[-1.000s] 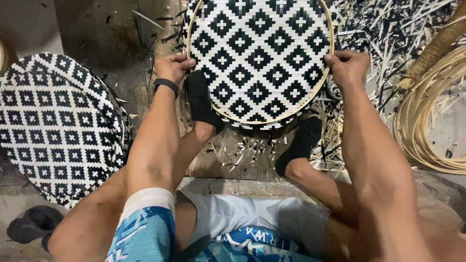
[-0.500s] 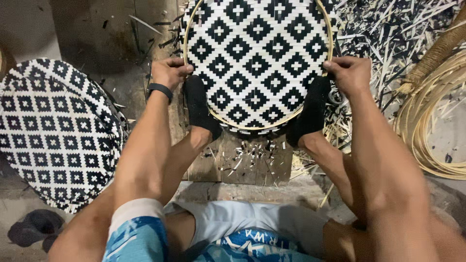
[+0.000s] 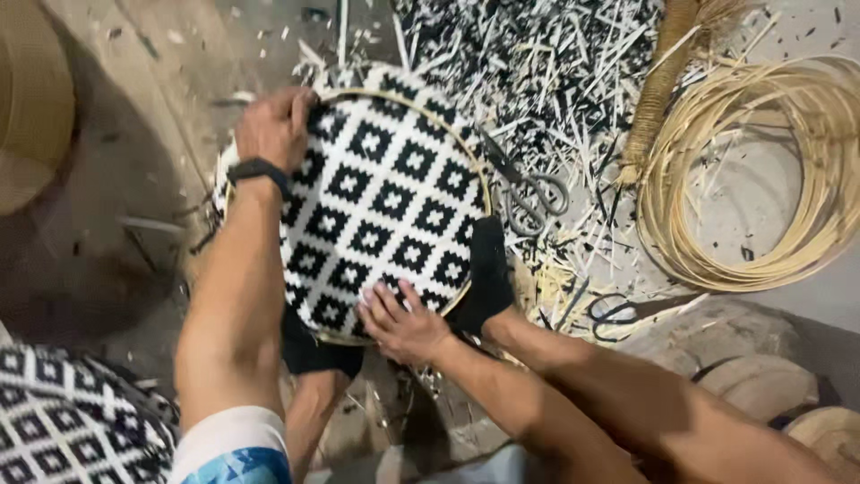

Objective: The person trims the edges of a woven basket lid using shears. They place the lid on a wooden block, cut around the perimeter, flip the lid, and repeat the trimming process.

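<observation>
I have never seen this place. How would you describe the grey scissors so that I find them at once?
Start at the round black-and-white woven tray that the left hand and right hand hold. Just past its right rim, on the litter of cut strips, lie the grey scissors, handles pointing toward the coil of pale cane. Unlike the dark-handled pair lying nearer the person, they are all metal-grey.

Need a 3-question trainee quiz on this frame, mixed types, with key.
1. True or false: the left hand grips the far rim of the woven tray.
2. Where is the right hand? A) on the rattan coil B) on the tray's near edge C) on the scissors
3. What braces the tray from below?

Key: 1 true. 2 B. 3 Two feet in black socks.
</observation>
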